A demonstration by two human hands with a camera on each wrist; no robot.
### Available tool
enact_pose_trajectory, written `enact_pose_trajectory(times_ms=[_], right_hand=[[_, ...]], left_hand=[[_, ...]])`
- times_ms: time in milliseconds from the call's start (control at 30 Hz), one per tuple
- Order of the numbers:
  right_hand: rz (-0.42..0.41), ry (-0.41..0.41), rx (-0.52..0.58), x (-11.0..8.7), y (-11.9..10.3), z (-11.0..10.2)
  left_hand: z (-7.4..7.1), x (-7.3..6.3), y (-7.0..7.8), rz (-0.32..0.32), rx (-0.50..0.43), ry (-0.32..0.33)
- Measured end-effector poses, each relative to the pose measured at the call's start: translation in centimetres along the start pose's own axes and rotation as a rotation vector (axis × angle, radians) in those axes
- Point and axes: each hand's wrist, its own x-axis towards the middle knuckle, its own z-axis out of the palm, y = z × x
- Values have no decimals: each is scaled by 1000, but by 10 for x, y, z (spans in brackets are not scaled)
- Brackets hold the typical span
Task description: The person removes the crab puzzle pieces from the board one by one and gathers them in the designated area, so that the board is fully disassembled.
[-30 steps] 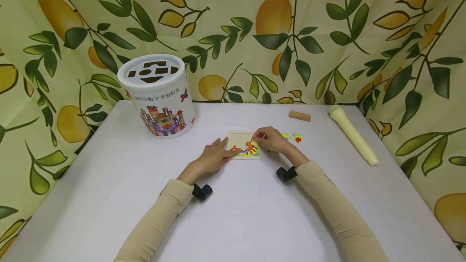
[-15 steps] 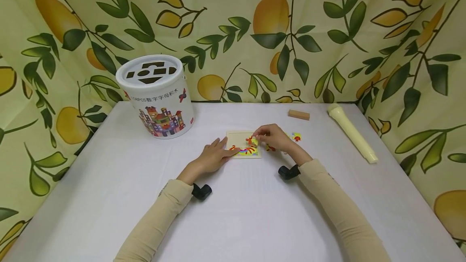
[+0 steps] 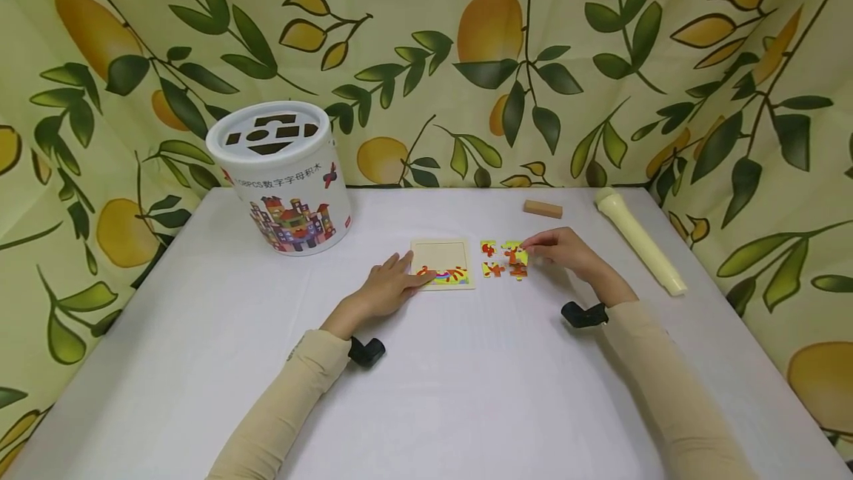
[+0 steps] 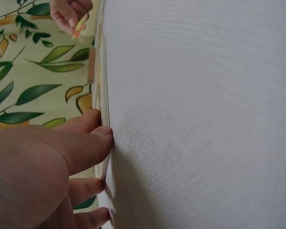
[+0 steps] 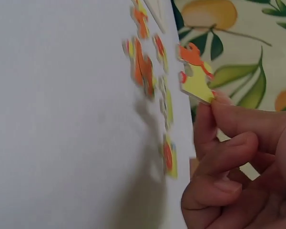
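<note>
Currently, your right hand pinches a jigsaw piece rightward of the puzzle tray your spread left hand touches.

Your white cloth-covered table holds a white bucket at far left, a shallow puzzle tray near the middle, loose puzzle pieces right beside it, a wooden block behind them, and a cream microphone-shaped object farther right.

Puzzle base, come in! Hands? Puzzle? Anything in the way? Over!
Left hand touching puzzle board. Right hand pinching one piece, raised. Board filled along bottom, top bare. Loose pieces between right hand and board, probably not blocking.
</note>
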Motion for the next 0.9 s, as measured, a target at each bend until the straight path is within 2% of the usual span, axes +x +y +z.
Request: enact_pose_trajectory(times_ms=[167,400,767,900], right_hand=[[49,-30,2,-12,21,-23],[108,-42,-26,-16,31,-27],[128,-4,-100,-18,20,-26],[61,-8,-123,-15,6,-17]], left_hand=[[1,0,-1,13,2,0],[0,1,0,8,2,-4],[1,-1,-1,-15,-9,1],[2,1,-1,0,-25,14]])
